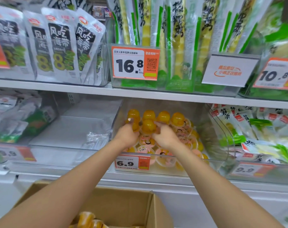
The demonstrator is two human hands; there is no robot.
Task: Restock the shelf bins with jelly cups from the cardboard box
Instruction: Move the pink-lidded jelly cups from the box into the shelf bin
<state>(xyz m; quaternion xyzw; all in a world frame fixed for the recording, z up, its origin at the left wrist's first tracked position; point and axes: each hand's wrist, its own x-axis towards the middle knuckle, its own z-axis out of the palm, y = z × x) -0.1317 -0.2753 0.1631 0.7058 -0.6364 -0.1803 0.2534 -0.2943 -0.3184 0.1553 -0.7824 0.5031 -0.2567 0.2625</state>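
Restocking clear bin [114, 124]; left hand [126, 134] fingers curled round jelly cup [135, 126]; right hand [166, 136] fingers curled on second cup [148, 125]; advice: seat both dome-up against back row, then loosen grip; spare cups [85, 218] in cardboard box [123, 199] below.

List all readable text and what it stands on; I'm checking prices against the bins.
"16.8", "500g": upper middle tag.
"6.9": jelly-cup bin tag.
"10.8": upper right tag.
"9.9": lower right tag, blurred.
"风吃海带", "8": grey seaweed bags.
White sign, small print: too blurred to read.
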